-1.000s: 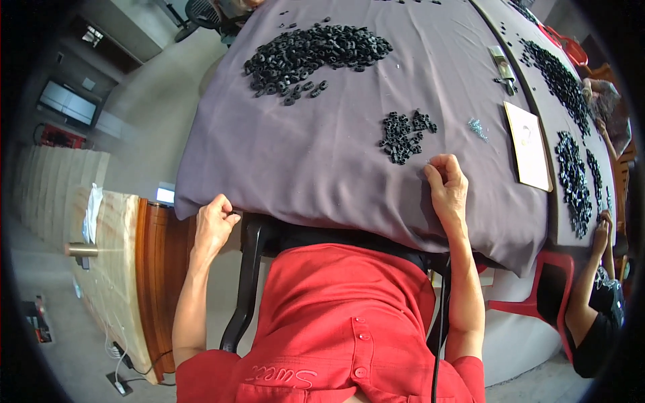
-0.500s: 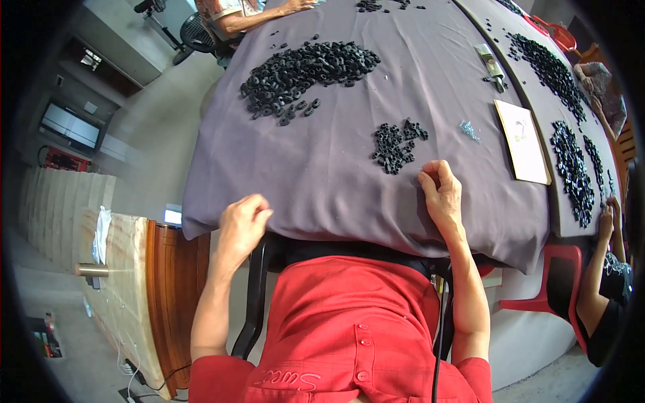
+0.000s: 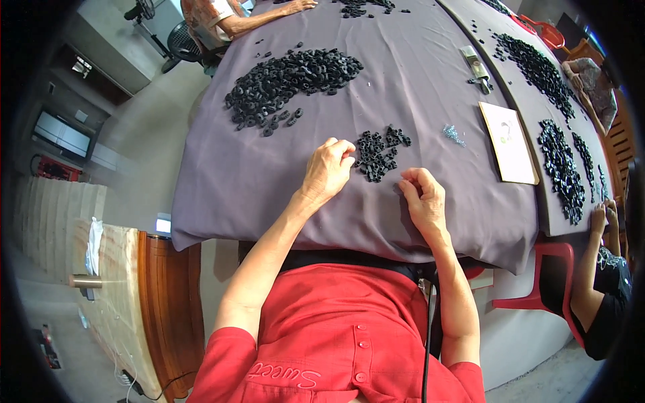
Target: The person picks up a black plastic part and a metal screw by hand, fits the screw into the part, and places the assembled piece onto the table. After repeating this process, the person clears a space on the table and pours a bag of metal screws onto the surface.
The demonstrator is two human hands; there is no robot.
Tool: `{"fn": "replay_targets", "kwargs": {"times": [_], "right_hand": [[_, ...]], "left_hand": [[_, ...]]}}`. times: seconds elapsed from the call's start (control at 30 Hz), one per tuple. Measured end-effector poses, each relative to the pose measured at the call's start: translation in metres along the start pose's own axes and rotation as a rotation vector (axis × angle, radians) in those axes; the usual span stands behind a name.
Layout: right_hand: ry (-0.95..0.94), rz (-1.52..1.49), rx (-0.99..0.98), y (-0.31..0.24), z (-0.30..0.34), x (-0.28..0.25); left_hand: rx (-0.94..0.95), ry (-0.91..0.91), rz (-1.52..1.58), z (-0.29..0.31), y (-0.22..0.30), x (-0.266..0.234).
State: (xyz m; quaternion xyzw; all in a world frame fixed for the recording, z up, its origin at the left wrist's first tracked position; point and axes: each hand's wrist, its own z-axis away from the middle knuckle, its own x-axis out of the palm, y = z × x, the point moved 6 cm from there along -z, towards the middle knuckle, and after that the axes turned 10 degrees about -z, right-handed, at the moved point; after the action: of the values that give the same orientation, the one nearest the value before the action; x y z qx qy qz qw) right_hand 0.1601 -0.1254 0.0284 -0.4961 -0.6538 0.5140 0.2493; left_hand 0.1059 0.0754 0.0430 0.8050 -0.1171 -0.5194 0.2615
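On the grey cloth in front of me lies a small pile of black ring-like pieces (image 3: 376, 156). My left hand (image 3: 325, 170) is at the left edge of this pile, thumb and fingers bent together; whatever is between the fingertips is hidden. Just right of and nearer than the pile, my right hand (image 3: 426, 205) rests low over the cloth in a pinch. Something tiny and pale may show at its fingertips, too small to name. A little heap of clear bluish bits (image 3: 453, 135) lies beyond my right hand.
A large heap of black pieces (image 3: 289, 84) lies at the far left. To the right are a pale board (image 3: 508, 142) and a tube (image 3: 476, 64). More black pieces (image 3: 562, 171) cover the adjoining table, where a co-worker's hands (image 3: 603, 213) work. Another person's arm (image 3: 269, 19) rests at the far edge.
My left hand has moved from the cloth's front edge forward and right to the small pile. My right hand keeps its pinch near the same spot. The whole view has shifted slightly.
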Motion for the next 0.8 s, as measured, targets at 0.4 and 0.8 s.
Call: {"fn": "replay_targets", "kwargs": {"times": [0.4, 0.8], "right_hand": [[-0.015, 0.042, -0.04, -0.003, -0.001, -0.004], [-0.065, 0.087, -0.042, -0.007, -0.003, 0.0]], "left_hand": [[-0.192, 0.133, -0.373, -0.056, -0.089, -0.037], [-0.185, 0.176, -0.508, -0.066, -0.099, -0.033]]}}
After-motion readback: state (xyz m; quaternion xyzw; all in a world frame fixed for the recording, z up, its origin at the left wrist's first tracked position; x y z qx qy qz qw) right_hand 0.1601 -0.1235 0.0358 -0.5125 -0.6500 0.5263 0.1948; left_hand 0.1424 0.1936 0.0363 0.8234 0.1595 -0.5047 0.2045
